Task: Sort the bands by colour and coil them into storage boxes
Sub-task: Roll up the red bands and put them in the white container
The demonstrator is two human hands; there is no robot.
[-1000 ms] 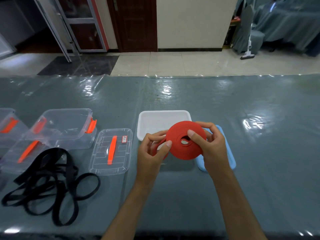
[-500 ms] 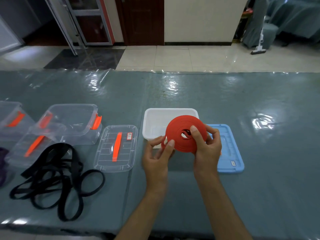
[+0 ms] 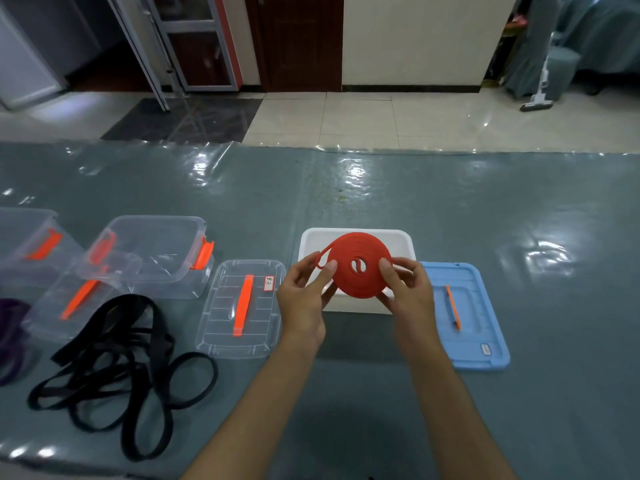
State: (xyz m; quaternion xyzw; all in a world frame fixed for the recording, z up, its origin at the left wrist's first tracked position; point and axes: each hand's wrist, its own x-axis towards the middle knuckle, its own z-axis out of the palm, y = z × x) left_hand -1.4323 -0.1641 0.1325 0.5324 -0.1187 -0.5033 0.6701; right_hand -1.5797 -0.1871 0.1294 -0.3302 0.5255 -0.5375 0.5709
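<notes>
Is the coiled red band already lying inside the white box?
No, both the left hand and right hand hold the coiled red band above the white plastic box.

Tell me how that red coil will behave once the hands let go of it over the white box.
The red coil probably springs loose: a tail loop already sticks out by the left hand. It looks floppy, like the black bands sprawled on the table. Held on edge by the right hand, it may roll or flop flat into the white box.

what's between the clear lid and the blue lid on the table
In the head view, the white box sits between the clear lid and blue lid.
</notes>
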